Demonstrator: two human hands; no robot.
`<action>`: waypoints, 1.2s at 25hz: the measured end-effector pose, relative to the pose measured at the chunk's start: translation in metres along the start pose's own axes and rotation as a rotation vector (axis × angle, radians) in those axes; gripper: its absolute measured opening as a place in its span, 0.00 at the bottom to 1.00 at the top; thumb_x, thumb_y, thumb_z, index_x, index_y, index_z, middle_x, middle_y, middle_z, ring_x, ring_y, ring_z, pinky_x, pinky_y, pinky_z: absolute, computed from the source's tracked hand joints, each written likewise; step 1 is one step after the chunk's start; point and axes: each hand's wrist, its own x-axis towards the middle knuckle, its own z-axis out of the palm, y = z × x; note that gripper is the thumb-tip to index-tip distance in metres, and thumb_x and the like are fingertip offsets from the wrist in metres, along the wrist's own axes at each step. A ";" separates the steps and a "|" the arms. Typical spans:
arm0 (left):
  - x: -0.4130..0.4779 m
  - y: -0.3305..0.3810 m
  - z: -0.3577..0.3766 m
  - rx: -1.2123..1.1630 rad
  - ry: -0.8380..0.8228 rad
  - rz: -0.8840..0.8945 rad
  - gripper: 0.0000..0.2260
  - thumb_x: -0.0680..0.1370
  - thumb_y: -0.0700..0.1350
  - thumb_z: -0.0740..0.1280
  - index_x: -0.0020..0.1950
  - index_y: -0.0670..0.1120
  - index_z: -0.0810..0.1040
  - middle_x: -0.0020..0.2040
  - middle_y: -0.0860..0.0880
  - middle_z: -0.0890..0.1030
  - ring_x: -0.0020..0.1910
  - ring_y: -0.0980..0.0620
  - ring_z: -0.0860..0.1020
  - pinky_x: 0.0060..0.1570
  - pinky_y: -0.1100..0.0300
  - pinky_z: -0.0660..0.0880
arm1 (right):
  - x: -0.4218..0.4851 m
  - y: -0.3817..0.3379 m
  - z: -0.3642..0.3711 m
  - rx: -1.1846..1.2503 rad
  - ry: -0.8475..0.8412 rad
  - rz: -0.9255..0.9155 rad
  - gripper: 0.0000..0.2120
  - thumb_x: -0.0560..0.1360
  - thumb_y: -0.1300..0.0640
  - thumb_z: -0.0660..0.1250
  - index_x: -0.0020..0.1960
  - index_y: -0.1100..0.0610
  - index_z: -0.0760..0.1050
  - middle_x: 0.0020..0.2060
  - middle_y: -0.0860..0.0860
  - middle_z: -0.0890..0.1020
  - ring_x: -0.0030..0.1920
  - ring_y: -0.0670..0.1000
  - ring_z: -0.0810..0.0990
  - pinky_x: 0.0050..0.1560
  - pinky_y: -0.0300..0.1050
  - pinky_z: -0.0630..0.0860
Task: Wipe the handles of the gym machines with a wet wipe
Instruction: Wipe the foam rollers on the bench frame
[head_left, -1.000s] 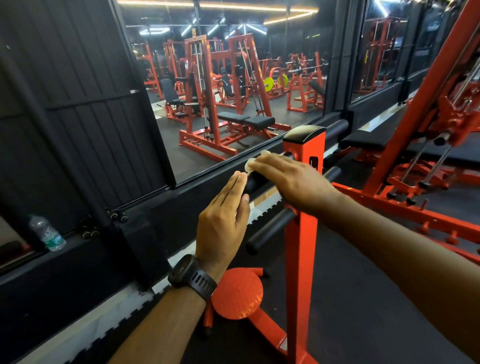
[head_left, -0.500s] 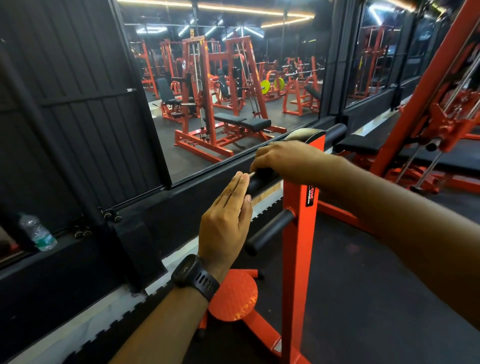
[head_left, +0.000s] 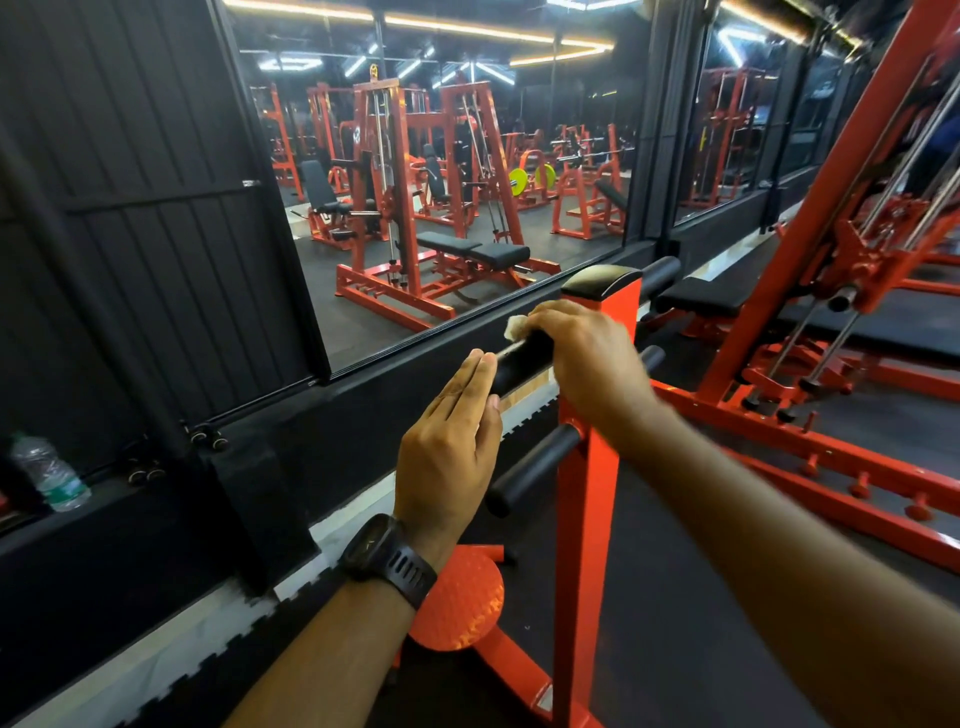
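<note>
An orange upright post carries two black padded handles pointing left. My right hand lies over the upper handle, pressing a white wet wipe onto it; only a crumpled corner of the wipe shows past my fingers. My left hand, with a black watch on the wrist, is flat with fingers together, its fingertips touching the free end of that upper handle. The lower handle juts out bare beneath, partly behind my left hand.
A round orange foot plate sits at the post's base. A big mirror and black wall ledge run along the left, with a water bottle on the ledge. An orange cable machine and bench stand right.
My right hand slid along the upper handle toward the post and back out, so the wipe's corner shows again. The left hand stayed at the handle's end.
</note>
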 end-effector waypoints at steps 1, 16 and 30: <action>0.000 0.000 0.000 -0.003 0.004 0.000 0.18 0.82 0.41 0.64 0.71 0.39 0.74 0.69 0.42 0.77 0.69 0.51 0.75 0.67 0.65 0.71 | -0.017 -0.015 0.006 0.156 0.150 0.117 0.20 0.77 0.70 0.63 0.64 0.54 0.79 0.61 0.50 0.80 0.59 0.48 0.80 0.59 0.44 0.78; 0.002 0.001 -0.004 0.017 -0.041 -0.005 0.18 0.82 0.42 0.64 0.72 0.40 0.74 0.69 0.43 0.76 0.69 0.52 0.73 0.68 0.68 0.68 | -0.021 -0.064 0.044 1.691 0.578 1.334 0.10 0.82 0.65 0.60 0.59 0.65 0.78 0.39 0.52 0.81 0.41 0.49 0.80 0.46 0.42 0.79; -0.001 0.001 -0.005 -0.075 -0.093 -0.053 0.19 0.83 0.42 0.62 0.75 0.42 0.70 0.73 0.44 0.72 0.73 0.54 0.69 0.69 0.67 0.68 | -0.071 -0.090 0.031 1.368 0.263 0.848 0.07 0.80 0.63 0.64 0.47 0.66 0.78 0.43 0.65 0.81 0.42 0.53 0.78 0.48 0.56 0.78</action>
